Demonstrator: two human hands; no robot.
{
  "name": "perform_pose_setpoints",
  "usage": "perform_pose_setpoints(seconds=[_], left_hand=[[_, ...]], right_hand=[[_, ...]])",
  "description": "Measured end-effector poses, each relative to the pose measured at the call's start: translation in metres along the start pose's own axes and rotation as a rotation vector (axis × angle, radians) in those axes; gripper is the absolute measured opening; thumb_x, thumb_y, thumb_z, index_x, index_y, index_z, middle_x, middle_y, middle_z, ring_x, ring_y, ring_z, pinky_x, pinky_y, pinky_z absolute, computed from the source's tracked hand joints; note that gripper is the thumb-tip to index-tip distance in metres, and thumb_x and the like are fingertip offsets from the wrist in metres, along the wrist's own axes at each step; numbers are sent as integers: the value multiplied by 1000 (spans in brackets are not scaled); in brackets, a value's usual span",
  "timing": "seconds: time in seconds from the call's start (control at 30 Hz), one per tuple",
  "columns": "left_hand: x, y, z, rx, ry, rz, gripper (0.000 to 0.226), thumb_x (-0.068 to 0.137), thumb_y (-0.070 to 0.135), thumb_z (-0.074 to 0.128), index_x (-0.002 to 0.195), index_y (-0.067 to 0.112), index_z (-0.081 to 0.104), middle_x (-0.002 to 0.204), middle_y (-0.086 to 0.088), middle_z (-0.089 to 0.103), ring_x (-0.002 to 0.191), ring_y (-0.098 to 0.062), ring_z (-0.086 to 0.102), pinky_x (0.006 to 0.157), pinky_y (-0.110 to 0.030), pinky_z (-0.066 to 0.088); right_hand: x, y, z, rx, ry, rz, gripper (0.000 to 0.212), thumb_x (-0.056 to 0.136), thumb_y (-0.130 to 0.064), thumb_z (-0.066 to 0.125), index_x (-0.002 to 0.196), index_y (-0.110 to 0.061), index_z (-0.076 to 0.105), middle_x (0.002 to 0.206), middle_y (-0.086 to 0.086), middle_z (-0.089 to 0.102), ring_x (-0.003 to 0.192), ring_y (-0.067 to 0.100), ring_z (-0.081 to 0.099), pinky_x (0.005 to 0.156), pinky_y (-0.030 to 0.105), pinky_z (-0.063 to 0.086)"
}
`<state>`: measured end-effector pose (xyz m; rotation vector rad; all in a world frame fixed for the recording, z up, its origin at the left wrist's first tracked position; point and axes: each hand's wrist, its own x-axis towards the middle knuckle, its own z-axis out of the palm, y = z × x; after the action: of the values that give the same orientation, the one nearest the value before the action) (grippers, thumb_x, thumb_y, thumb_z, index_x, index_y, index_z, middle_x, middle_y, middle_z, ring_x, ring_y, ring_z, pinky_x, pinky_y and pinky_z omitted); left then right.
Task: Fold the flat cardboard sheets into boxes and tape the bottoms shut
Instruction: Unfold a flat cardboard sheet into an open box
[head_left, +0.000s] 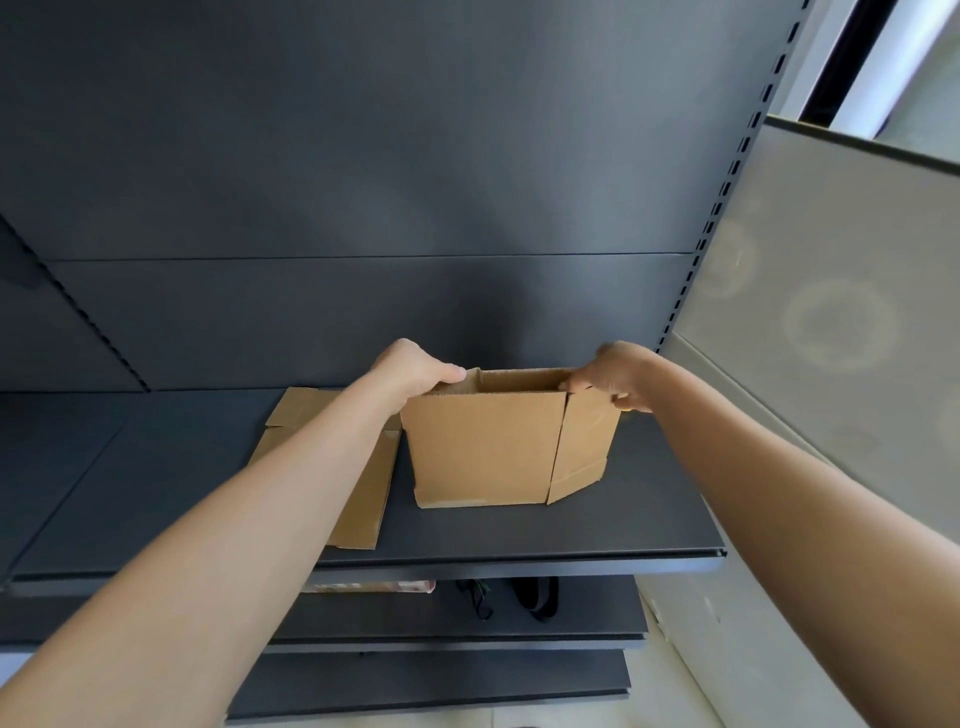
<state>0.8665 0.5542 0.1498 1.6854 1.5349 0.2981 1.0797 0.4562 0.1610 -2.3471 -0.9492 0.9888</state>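
- Head view: a person is reaching both bare arms forward to a brown cardboard box that is standing upright on a dark grey metal shelf, toward its right half, with its open top facing up.
- The left hand is gripping the box's top left corner; the thumb is lying along the rim, and the other fingers are curling over the edge out of sight, so I cannot tell how they are spread.
- The right hand is holding the top right corner, with its fingers curled and pressed together over the rim and the thumb tucked against the outer side panel.
- That right side panel is angling outward from the front face, and a short flap is showing along its bottom edge.
- A flat cardboard sheet is lying on the shelf just left of the box, partly hidden under the left forearm.
- A dark back panel is rising behind the shelf, and a slotted upright is running up its right side.
- A pale grey partition is standing to the right.
- On the shelf below, a dark object and a pinkish package are peeking out; both are too hidden to identify.
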Motion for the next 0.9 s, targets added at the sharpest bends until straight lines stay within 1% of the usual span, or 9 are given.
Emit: perform_pose_setpoints(seconds=[0.1,0.17,0.27,0.37,0.5,0.6,0.67,0.77,0.9], left_hand=[[-3,2,-2,77,10,35,49,78,41,73,109,5,62,101,-8,64,89,-25,61,69,-31,50],[-5,2,-2,98,24,53,47,79,40,72,107,3,62,99,-10,65,89,-26,62,71,-32,50],[-9,0,-1,66,43,52,48,81,39,70,106,-1,62,91,-9,63,83,-27,62,65,-31,47],[-12,-1,0,46,113,26,45,85,36,67,108,-2,61,83,-9,60,76,-27,61,60,-30,48],[-13,-2,1,-12,171,-9,29,87,29,66,95,1,60,93,-14,65,66,-26,59,46,-25,43],[-15,-2,2,-61,224,-21,22,90,23,63,93,2,57,97,-14,65,59,-26,61,51,-31,54],[-18,-2,3,-130,224,-33,23,90,19,63,103,2,57,101,-13,63,71,-29,65,58,-36,58],[-21,-4,4,-185,180,-25,23,86,8,65,107,0,57,104,-15,62,87,-30,65,56,-32,55],[-26,-4,4,-172,108,33,24,80,1,68,101,2,58,97,-11,60,86,-24,60,63,-29,51]], right_hand=[[-3,-1,0,42,-93,-23,75,77,-9,76,140,-7,34,140,14,40,125,30,41,101,37,42],[-4,0,-1,49,-140,-29,83,77,-1,72,145,-12,24,145,14,33,130,32,36,106,41,39],[-7,1,-1,24,-195,-56,99,78,8,66,151,-23,7,154,12,18,137,34,27,107,43,38],[-9,3,3,-6,-154,-97,106,80,9,64,152,-27,-5,158,5,6,141,35,18,107,44,36],[-5,7,8,204,-104,-101,96,84,-6,67,152,-24,2,155,11,20,139,34,25,112,48,28],[-5,9,11,326,-153,-100,92,84,-3,66,152,-22,8,155,9,21,139,33,27,111,45,30],[-7,10,16,337,-175,-97,88,84,1,63,152,-23,12,155,8,22,138,32,27,104,42,33],[-9,12,22,405,-166,-88,75,89,-2,56,151,-18,18,153,9,27,137,31,30,98,38,35],[-9,10,20,541,-173,-53,36,97,-11,47,133,-11,42,138,13,47,115,30,50,92,37,44]])
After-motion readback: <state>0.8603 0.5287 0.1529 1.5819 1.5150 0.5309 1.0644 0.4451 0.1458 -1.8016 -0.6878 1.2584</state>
